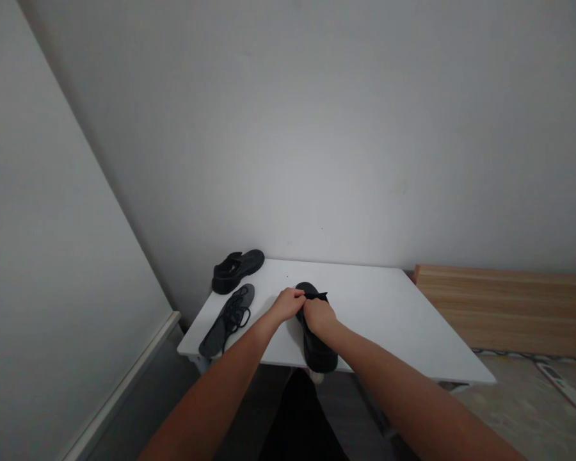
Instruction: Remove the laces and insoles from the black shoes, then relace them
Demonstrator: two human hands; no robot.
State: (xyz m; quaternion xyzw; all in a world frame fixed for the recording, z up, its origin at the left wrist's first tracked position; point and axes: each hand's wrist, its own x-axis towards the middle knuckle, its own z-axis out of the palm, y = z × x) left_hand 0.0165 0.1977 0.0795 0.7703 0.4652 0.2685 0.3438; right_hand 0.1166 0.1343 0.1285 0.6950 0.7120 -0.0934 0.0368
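Observation:
A black lace-up shoe [317, 349] rests on a white table [379, 320] with its toe toward the far side. My left hand [288, 305] and my right hand [319, 317] meet above the shoe's opening, pinching a black shoelace [317, 296]. The hands hide most of the shoe's top. To the left, a dark shoe sole [216, 337] lies on the table with a tangle of black lace [235, 317] over it. Beyond that sits a black shoe [237, 270] on its side at the table's far left corner.
The white table's near edge runs in front of my arms, with dark trousers below it. A wooden board [494, 307] leans along the wall at right. A white remote control [564, 387] lies on the floor at lower right. White walls rise behind and left.

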